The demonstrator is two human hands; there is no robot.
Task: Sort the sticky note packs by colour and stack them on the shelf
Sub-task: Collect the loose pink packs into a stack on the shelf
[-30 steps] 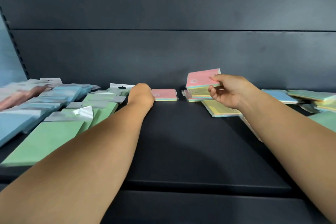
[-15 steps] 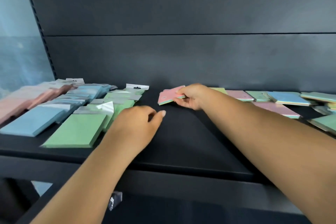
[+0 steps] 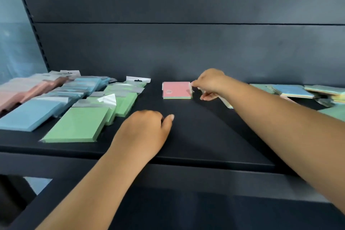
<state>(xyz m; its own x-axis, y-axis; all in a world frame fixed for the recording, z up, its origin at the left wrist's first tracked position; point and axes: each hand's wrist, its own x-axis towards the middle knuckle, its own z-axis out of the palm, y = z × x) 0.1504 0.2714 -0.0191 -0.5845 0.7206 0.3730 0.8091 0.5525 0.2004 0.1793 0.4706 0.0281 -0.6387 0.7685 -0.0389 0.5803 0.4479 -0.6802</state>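
Observation:
A pink sticky note pack (image 3: 176,89) lies flat on the dark shelf (image 3: 205,136), near the back, with a green layer showing under it. My right hand (image 3: 211,84) is at its right edge. The fingertips touch the pack's top right corner and the thumb hangs apart from it. My left hand (image 3: 147,132) rests on the shelf near the front, fingers curled under, holding nothing. Sorted rows lie to the left: green packs (image 3: 78,125), blue packs (image 3: 31,114) and pink packs (image 3: 22,91).
A loose pile of mixed packs (image 3: 298,91) in blue, green and yellow lies at the right behind my right forearm. The dark back panel (image 3: 186,52) stands close behind the pink pack. The shelf's front lip (image 3: 186,162) runs under my forearms.
My right hand carried the pink pack left from the mixed pile and laid it flat on the pink pack near the back. My left hand drew back toward the front.

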